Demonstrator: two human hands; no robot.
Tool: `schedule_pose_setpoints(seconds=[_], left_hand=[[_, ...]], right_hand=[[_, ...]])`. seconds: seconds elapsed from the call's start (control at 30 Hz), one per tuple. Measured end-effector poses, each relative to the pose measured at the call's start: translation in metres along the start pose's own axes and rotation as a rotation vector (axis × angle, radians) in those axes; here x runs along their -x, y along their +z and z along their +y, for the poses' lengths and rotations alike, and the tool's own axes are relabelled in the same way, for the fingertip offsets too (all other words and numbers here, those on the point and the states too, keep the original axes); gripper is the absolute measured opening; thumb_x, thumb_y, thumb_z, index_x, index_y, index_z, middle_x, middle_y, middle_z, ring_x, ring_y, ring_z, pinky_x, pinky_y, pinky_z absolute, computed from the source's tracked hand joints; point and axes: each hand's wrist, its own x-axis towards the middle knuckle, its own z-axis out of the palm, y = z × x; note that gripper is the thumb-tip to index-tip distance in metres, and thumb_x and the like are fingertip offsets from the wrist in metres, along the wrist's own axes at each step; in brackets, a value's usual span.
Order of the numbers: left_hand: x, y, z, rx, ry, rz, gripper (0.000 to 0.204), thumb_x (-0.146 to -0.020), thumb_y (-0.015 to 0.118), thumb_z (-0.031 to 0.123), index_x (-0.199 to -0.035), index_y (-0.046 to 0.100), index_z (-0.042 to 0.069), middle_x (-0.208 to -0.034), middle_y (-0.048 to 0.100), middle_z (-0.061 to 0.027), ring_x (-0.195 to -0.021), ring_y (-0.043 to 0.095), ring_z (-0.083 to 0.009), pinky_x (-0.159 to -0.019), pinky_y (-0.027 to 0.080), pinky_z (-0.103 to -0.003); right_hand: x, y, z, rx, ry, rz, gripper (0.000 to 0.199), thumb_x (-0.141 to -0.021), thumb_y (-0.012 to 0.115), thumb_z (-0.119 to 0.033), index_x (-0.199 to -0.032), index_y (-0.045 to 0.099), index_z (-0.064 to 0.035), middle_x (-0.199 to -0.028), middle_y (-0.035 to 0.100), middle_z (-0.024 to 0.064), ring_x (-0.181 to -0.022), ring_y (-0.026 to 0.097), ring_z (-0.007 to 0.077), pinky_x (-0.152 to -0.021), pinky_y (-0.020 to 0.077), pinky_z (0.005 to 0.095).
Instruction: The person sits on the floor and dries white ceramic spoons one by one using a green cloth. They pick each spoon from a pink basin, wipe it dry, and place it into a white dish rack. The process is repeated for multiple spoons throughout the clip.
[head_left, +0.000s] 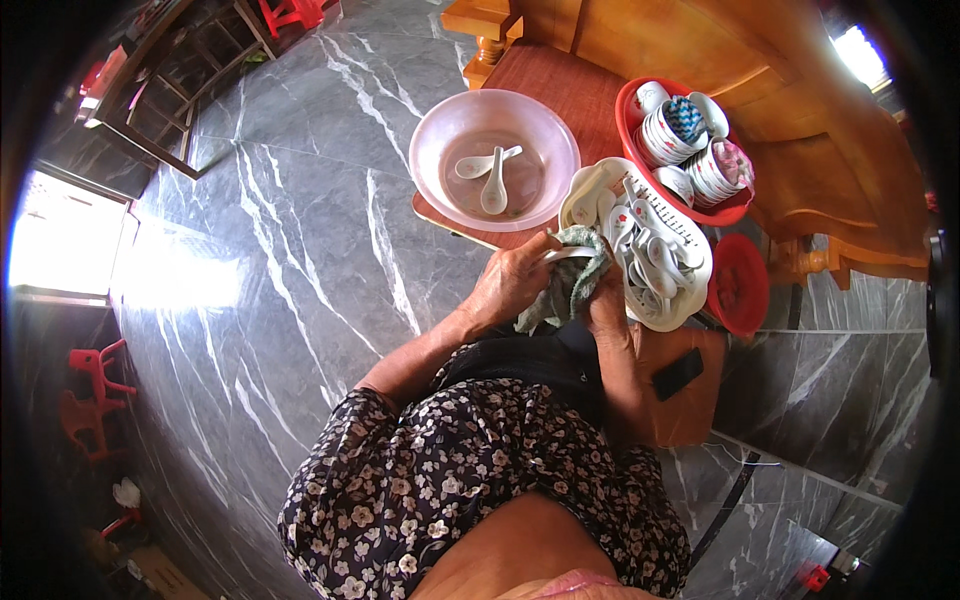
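Note:
Over my lap, my left hand (508, 280) is closed on the end of a white soup spoon (570, 253). A grey-green cloth (556, 300) is bunched around the spoon, and the fingers of my right hand (607, 305) are wrapped in it. The spoon's bowl end is hidden by the cloth. Ahead, a translucent pinkish basin (428, 178) contains shallow water and two soup spoons, one white (493, 192) lying across a flower-patterned one (474, 165). Just right of my hands stands a white plastic basket (697, 312) piled with several soup spoons (655, 262).
A red basin (628, 112) of stacked bowls (668, 138) stands on the wooden bench (560, 75) at the right. Beside the basket sits another red basin (742, 290). A dark phone (677, 374) lies near my right forearm. Red plastic stools (92, 400) are at far left.

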Motion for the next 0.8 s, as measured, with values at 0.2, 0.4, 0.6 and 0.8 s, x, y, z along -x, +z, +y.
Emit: schedule_pose_setpoints(seconds=[0.2, 0.4, 0.6, 0.8], left_hand=[[0.002, -0.003, -0.013, -0.174, 0.114, 0.066, 0.019, -0.077, 0.053, 0.004, -0.095, 0.058, 0.009, -0.067, 0.06, -0.0153, -0.064, 0.061, -0.0319, -0.055, 0.048, -0.039], [0.002, -0.004, -0.015, -0.403, 0.185, -0.072, 0.018, -0.076, 0.052, 0.004, -0.094, 0.054, 0.005, -0.066, 0.059, -0.0172, -0.063, 0.06, -0.034, -0.052, 0.047, -0.04], [-0.001, -0.004, -0.009, -0.345, 0.112, -0.257, 0.027, -0.075, 0.056, 0.008, -0.099, 0.045, 0.001, -0.07, 0.06, -0.0195, -0.068, 0.059, -0.0361, -0.056, 0.047, -0.042], [-0.005, -0.002, -0.018, -0.076, 0.087, -0.179, 0.028, -0.078, 0.06, 0.01, -0.099, 0.045, 0.001, -0.073, 0.061, -0.0183, -0.069, 0.061, -0.0303, -0.059, 0.046, -0.038]], right_hand=[[0.001, -0.01, -0.015, 0.865, -0.191, -0.011, 0.028, -0.07, 0.053, 0.007, -0.096, 0.057, -0.0007, -0.084, 0.063, 0.01, -0.078, 0.06, 0.0163, -0.068, 0.0457, 0.0275], [0.005, -0.001, -0.021, 1.48, -0.576, -0.157, 0.026, -0.063, 0.06, 0.001, -0.087, 0.052, -0.005, -0.081, 0.055, 0.0087, -0.075, 0.057, 0.0285, -0.06, 0.0477, 0.0362], [0.006, -0.005, -0.018, 1.569, -0.686, -0.2, 0.02, -0.063, 0.063, -0.005, -0.078, 0.051, -0.0052, -0.074, 0.053, 0.0073, -0.072, 0.057, 0.0252, -0.057, 0.0478, 0.0345], [0.008, -0.007, -0.021, 1.381, -0.577, -0.086, 0.019, -0.064, 0.063, -0.003, -0.08, 0.053, -0.0045, -0.073, 0.056, 0.011, -0.069, 0.058, 0.03, -0.057, 0.0454, 0.037]])
